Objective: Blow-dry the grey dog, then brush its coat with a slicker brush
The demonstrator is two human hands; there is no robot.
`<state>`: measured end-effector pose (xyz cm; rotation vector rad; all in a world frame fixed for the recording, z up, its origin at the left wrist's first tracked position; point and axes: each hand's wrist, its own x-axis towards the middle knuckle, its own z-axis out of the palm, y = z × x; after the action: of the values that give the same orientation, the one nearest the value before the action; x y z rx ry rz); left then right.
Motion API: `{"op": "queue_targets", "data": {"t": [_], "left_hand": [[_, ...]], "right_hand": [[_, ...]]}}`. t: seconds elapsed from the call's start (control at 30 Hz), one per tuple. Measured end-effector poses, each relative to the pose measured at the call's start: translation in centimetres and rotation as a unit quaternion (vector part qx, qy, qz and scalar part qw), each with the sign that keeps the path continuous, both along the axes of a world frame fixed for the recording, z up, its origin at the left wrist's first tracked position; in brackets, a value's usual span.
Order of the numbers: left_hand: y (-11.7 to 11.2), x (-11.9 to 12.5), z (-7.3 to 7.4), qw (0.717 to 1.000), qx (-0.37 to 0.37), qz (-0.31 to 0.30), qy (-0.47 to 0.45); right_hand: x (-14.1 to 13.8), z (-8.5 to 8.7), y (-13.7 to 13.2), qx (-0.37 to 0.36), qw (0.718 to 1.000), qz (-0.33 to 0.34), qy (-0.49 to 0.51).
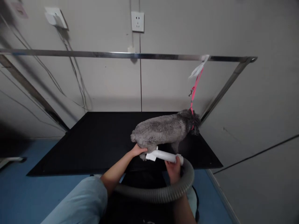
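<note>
A grey, short-clipped dog (161,129) stands on a black grooming table (105,137), its head toward the right. A pink leash (195,85) runs from its neck up to the metal bar. At the rump, my left hand (138,150) is around a hind leg, thumb on the near side and the other fingers mostly hidden. My right hand (174,168) grips the white dryer nozzle (164,155) near its hose end. The nozzle's flat mouth points left, close to that hind leg under the belly. A grey ribbed hose (161,194) curves from the nozzle below the table edge.
A metal bar frame (112,55) spans the table's back, with a white cloth strip (199,70) tied to it. Behind is a grey wall with a socket (137,21) and a plugged-in adapter (54,17) with hanging cables. Blue floor (46,189) shows below.
</note>
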<state>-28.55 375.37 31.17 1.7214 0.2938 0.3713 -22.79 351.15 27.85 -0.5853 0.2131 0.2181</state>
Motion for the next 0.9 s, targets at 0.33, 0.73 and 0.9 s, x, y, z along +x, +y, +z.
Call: {"op": "queue_targets", "data": {"t": [0.33, 0.73, 0.9], "left_hand": [[-1.1, 0.4, -4.3, 0.992, 0.081, 0.100, -0.010], [-1.8, 0.2, -4.8, 0.979, -0.047, 0.190, -0.050], [-1.9, -0.3, -5.0, 0.976, -0.073, 0.198, -0.060]], "right_hand": [[-3.0, 2.2, 0.8, -0.124, 0.992, -0.018, -0.011], [-5.3, 0.5, 0.1, -0.025, 0.994, -0.030, 0.098], [-4.9, -0.8, 0.4, 0.016, 0.990, 0.015, 0.141]]}}
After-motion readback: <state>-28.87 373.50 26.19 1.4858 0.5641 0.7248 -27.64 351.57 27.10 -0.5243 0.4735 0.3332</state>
